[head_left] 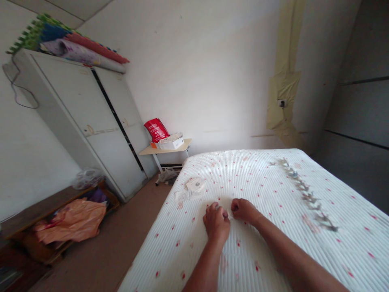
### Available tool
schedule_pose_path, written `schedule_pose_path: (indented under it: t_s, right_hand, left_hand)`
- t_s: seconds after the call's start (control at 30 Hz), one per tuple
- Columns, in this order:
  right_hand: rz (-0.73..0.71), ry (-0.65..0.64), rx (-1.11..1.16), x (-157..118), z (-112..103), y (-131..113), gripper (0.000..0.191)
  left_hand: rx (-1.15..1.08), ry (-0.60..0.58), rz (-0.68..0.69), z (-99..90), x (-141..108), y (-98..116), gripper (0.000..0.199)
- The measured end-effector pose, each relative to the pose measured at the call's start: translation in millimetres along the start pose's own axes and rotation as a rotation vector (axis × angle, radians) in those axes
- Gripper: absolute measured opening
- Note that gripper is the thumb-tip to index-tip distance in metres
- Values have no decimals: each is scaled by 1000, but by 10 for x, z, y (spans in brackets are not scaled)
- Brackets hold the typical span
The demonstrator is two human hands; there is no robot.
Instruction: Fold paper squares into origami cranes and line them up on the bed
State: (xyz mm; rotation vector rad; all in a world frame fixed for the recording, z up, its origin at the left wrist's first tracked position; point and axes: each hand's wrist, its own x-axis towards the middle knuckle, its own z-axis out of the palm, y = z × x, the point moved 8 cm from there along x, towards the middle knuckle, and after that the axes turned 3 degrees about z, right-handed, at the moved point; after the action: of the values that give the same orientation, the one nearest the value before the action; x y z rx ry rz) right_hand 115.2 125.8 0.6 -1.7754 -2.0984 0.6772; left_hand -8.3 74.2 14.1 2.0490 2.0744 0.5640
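My left hand [216,222] is over the quilted mattress [249,259], fingers curled and bent inward. Close on its right, my right hand [244,210] is closed, with its fingertips pinched toward the left hand. Something small and pale [230,213] shows between the two hands; its kind cannot be made out. Just beyond the left hand lie a white paper piece with a round mark [196,185] and a printed paper strip [189,196]. To the right, a line of small grey-brown objects [308,196] runs along the mattress, too blurred to name.
A small table [147,151] beyond the mattress bears a red bag [156,129] and a white box [172,143]. At left stand a grey cabinet [79,109] topped with rolled mats and a low wooden unit with an orange bag [73,221]. A wall socket [282,103] sits at back right.
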Motion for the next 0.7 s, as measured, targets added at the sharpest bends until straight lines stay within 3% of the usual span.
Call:
schedule_pose_path:
  t_s: [0.7]
  right_hand:
    - [-31,-36,51,-38,-51,10,22]
  left_hand:
    - [-16,-10,15,10,-7,-1,12]
